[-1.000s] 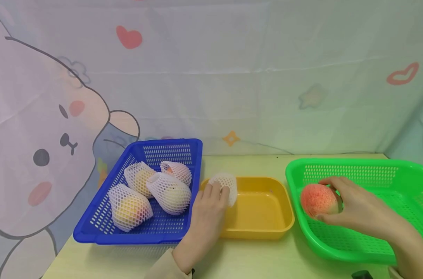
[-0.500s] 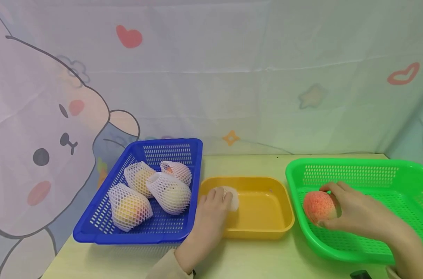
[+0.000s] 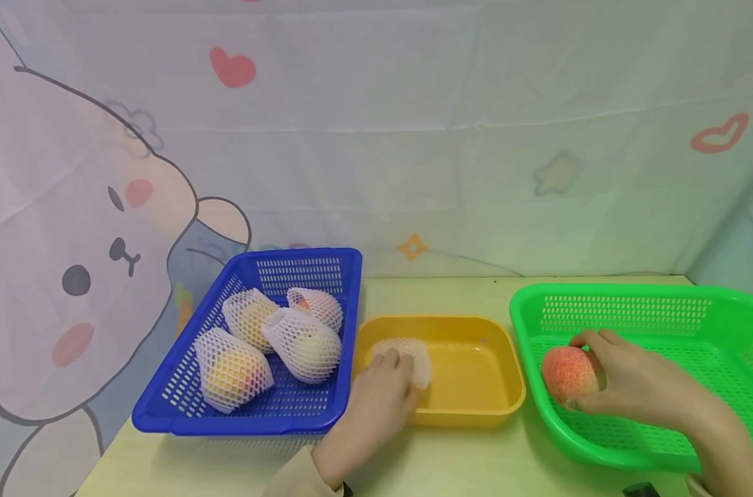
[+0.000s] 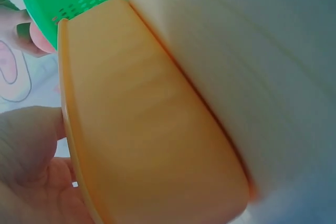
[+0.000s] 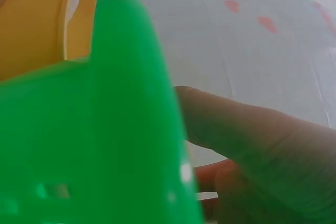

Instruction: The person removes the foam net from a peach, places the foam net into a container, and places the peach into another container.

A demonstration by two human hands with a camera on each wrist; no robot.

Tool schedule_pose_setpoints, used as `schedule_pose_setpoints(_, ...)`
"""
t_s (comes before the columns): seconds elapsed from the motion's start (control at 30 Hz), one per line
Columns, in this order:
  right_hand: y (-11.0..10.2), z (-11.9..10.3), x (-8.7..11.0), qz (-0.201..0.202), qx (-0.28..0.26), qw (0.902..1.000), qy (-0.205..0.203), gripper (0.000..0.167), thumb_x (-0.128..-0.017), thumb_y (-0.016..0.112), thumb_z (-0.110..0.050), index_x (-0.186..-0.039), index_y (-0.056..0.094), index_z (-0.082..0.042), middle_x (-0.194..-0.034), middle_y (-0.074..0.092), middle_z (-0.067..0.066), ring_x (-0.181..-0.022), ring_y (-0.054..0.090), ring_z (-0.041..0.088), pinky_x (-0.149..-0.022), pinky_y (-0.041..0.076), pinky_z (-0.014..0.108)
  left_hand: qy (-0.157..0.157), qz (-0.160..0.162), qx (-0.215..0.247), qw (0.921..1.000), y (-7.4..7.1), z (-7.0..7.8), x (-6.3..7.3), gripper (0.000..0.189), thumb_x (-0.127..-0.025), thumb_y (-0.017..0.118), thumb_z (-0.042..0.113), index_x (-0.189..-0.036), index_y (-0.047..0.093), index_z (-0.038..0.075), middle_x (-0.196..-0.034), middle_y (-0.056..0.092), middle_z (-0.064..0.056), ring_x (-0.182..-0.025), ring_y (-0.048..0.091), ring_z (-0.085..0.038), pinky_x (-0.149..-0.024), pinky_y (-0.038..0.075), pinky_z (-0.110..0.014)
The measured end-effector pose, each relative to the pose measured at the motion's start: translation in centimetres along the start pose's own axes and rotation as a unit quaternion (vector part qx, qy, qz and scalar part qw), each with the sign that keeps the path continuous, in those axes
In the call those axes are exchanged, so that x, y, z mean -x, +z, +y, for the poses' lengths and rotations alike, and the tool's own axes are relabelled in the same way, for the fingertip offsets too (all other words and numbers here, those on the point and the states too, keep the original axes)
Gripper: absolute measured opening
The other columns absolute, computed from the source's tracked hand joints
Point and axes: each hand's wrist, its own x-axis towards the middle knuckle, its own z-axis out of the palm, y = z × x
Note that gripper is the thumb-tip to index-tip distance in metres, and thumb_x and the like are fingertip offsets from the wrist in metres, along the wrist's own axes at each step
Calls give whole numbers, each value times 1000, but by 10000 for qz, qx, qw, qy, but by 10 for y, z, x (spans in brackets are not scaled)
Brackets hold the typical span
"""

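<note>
In the head view my left hand (image 3: pixel 376 397) is low in the yellow tray (image 3: pixel 469 414), its fingertips at a white foam fruit net (image 3: pixel 416 362) lying there. Thumb and fingers look spread apart, with no clear pinch on the net. The left wrist view shows this hand (image 4: pixel 39 166) partly hidden behind the tray's wall. My right hand (image 3: pixel 637 383) grips a peach (image 3: pixel 567 376) between thumb and fingers, inside the green basket (image 3: pixel 606 452) near its left side. In the right wrist view the basket's rim hides the peach from sight behind the right hand (image 5: pixel 252 145).
A blue basket (image 3: pixel 252 426) stands left of the yellow tray, holding several fruits in white foam nets, one of them a netted fruit (image 3: pixel 230 376) at the front. All three containers sit on a pale table (image 3: pixel 438 462). A printed cloth (image 3: pixel 376 138) hangs behind.
My left hand has lowered the foam net into the yellow tray and drawn slightly back, its fingers loosening. My right hand has brought the peach slightly lower in the green basket.
</note>
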Motion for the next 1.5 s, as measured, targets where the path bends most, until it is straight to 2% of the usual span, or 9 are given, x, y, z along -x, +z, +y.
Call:
schedule_pose_setpoints(0.13,3,1,-1,-52,31,10000,-40,70,-66,81,-47,-119,54,-11,-102,57,-1,-78,53,9,-59,41,29,-241,-596,216,9977,-1,2,0,16,-83,62,24,-81,58,9,-77,53,-4,-69,51,-20,-51,38,-30)
schedule_pose_setpoints(0.27,6,3,-2,-122,79,9999,-37,69,-65,80,-42,-120,54,-10,-100,56,-1,-75,52,9,-59,41,29,-466,-1182,286,9915,0,3,0,24,-87,53,32,-81,58,9,-77,52,-4,-70,50,-19,-54,39,-32)
schedule_pose_setpoints(0.43,8,3,-4,-276,39,9996,13,66,-64,80,-40,-118,54,-11,-100,56,1,-73,51,10,-58,40,29,-593,-1512,274,9863,2,4,-1,40,-93,44,41,-91,64,6,-83,57,-7,-77,55,-21,-61,45,-36)
schedule_pose_setpoints(0.77,14,3,-6,-590,-23,9981,159,61,-64,77,-36,-116,55,-13,-101,56,1,-71,49,12,-56,38,29,-627,-1557,254,9855,6,3,1,48,-94,42,45,-102,67,4,-89,61,-9,-82,57,-22,-64,48,-38)
schedule_pose_setpoints(0.97,16,2,-10,-697,27,9975,145,61,-65,77,-34,-116,55,-9,-99,56,3,-72,48,13,-56,39,30,-666,-1543,271,9854,6,3,2,49,-94,42,45,-104,67,3,-93,63,-10,-86,59,-24,-68,50,-40)
schedule_pose_setpoints(1.13,16,3,-12,-818,59,9966,93,63,-67,75,-31,-120,53,-4,-103,56,7,-74,50,14,-58,40,31,-740,-1501,219,9857,3,5,3,48,-96,42,44,-107,66,3,-96,63,-11,-89,59,-25,-71,51,-41)
schedule_pose_setpoints(1.37,18,6,-14,-919,178,9956,55,59,-70,72,-29,-118,54,-1,-103,57,10,-76,50,15,-60,41,32,-779,-1419,209,9866,-2,5,3,44,-96,43,41,-102,65,3,-94,62,-12,-88,59,-26,-68,51,-41)
schedule_pose_setpoints(1.5,20,8,-14,-986,167,9950,76,61,-70,73,-30,-119,53,0,-106,57,13,-78,52,17,-61,43,33,-795,-1412,189,9866,-4,7,3,45,-96,43,41,-105,65,3,-95,62,-12,-88,59,-26,-69,51,-41)
